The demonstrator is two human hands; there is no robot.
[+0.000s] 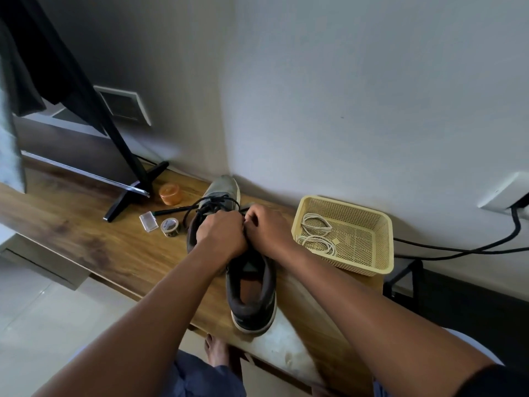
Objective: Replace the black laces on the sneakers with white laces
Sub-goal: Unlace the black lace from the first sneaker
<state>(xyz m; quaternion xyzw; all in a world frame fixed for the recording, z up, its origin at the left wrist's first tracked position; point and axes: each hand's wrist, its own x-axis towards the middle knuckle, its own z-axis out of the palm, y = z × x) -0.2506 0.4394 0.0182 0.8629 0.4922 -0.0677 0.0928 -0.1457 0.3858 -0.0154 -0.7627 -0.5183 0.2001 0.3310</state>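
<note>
Two sneakers lie on the wooden surface near the corner of the wall: the near sneaker has its heel toward the person and its opening facing up, while the far sneaker shows its grey toe close to the wall. Both hands meet above the middle of the shoes, knuckles up and touching each other. The left hand is curled into a fist over the lacing area, and the right hand is curled just beside it; their fingers seem to pinch the black lace, though the exact grip is hidden beneath the knuckles. Loops of that lace rise from under the left hand and arc over the far sneaker's tongue. To the right of the hands, well clear of them, a yellow perforated basket holds the coiled white laces. Left of the shoes sit a roll of tape, a small clear box and an orange jar.
</note>
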